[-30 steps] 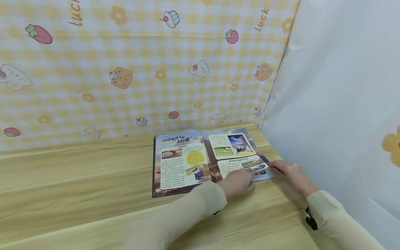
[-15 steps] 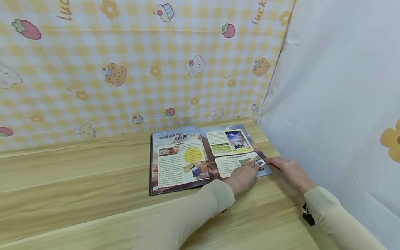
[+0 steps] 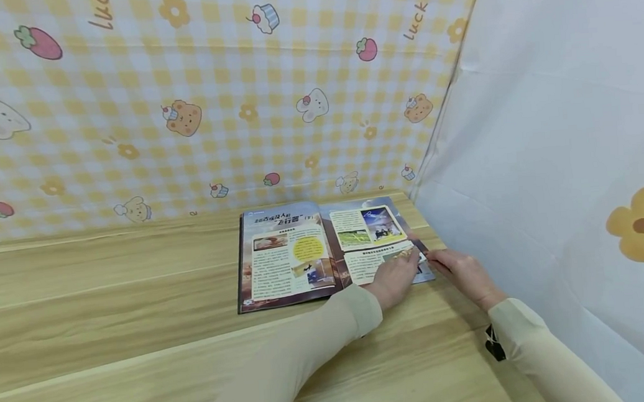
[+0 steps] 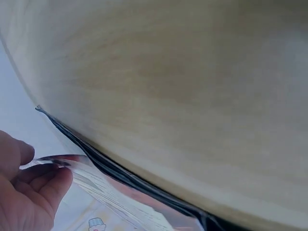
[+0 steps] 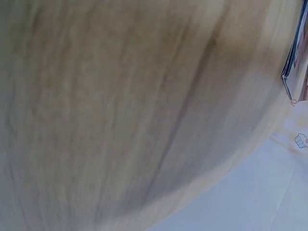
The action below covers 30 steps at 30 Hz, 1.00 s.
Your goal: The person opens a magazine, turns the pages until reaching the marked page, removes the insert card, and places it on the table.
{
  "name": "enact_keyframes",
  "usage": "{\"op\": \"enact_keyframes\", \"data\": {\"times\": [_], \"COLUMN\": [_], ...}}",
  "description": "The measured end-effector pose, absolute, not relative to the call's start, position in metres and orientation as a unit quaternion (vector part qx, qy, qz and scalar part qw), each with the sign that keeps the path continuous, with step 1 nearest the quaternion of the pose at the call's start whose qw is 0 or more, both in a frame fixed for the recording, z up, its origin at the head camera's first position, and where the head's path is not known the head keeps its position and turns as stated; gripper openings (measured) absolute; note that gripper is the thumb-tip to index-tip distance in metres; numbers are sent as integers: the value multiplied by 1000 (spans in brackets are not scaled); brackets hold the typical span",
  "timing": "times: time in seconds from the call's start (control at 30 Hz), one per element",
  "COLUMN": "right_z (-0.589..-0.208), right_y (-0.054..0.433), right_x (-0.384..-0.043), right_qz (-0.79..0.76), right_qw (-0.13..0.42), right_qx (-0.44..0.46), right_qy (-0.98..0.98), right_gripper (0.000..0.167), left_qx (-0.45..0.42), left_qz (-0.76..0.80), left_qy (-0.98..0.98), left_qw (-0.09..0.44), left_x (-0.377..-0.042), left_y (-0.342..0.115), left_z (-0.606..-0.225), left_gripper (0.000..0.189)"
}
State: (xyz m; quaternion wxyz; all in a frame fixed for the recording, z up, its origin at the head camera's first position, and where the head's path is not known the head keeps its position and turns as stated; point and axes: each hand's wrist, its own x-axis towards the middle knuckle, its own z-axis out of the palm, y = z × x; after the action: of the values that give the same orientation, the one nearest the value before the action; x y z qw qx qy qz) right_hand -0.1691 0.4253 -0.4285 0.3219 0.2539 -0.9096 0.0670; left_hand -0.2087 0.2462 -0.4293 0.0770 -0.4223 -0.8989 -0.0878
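An open magazine [image 3: 272,260] lies on the wooden table, with printed pages and colour pictures on both sides. My left hand [image 3: 393,278] reaches over the lower part of its right page [image 3: 352,231], fingertips near the outer edge. In the left wrist view the thumb and fingers of the left hand [image 4: 31,199] pinch a lifted, curved page [image 4: 103,187] above the dark lower edge of the magazine. Close beside it, my right hand [image 3: 464,275] pinches the page's outer edge near the lower corner. The right wrist view shows only a corner of the magazine [image 5: 290,62], not the hand.
Behind the table [image 3: 110,303] hangs a yellow checked cloth [image 3: 229,151] with cartoon prints. A white cloth wall [image 3: 542,148] with a yellow flower stands close along the right edge. A small black device [image 3: 494,343] hangs at the right sleeve.
The left hand has shifted right and slightly away from me along the page, up to the right hand's fingertips. The right hand stays at the page edge. The view has shifted slightly.
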Motion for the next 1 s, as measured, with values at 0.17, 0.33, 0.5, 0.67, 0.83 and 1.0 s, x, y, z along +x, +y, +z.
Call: {"op": "enact_keyframes", "data": {"times": [0.17,0.33,0.5,0.67,0.83,1.0], "right_z": [-428,-425,-424,-427,-434,-433], "right_y": [424,421,416,413,412,411], "right_x": [-171,-172,-171,-173,-173,-174], "right_qz": [76,93,117,116,94,96], "right_qw": [340,354,279,121,51,36], "right_qx": [261,224,162,182,216,212], "right_qy": [-900,-903,-939,-969,-971,-972], "right_gripper": [27,37,37,41,44,43], "left_qx": [-413,-415,-418,-407,-387,-367], "left_qz": [-68,-73,-103,-143,-156,-102], "left_qy": [-904,-900,-892,-895,-906,-922], "left_qw": [81,110,136,115,68,70], "left_x": [-207,-213,-224,-237,-247,-257], "left_y": [243,238,224,202,178,152], "left_z": [-423,-418,-416,-410,-404,-404], "left_gripper": [50,58,70,83,83,51]}}
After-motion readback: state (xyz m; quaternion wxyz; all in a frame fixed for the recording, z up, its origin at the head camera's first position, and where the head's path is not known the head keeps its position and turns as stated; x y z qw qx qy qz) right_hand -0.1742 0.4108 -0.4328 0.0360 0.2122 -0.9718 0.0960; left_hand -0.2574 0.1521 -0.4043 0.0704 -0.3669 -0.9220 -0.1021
